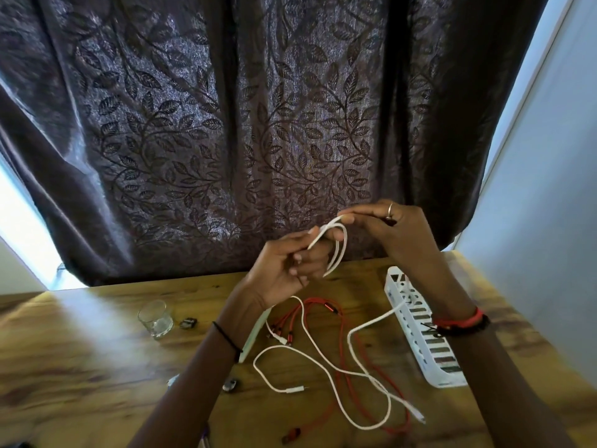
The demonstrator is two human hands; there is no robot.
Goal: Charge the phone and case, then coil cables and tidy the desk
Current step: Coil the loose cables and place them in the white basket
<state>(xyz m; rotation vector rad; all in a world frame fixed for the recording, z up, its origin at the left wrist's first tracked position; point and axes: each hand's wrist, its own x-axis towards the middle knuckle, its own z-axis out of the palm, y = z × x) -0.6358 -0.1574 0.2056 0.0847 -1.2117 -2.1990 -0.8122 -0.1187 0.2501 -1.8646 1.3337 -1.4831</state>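
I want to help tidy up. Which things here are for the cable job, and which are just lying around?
For the job:
white cable, being looped by the left hand and right hand
red cable
white power strip

Just lying about:
empty glass
small dark clip
curtain

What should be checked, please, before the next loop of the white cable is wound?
1. Loop of white cable held by both hands, left hand and right hand: ok.
2. Loose cable free of the red cable: not ok, they cross.
3. Tail clear of the white basket: not ok, it runs along the basket.
4. Glass clear of cables: ok.
5. Phone charging: cannot tell.
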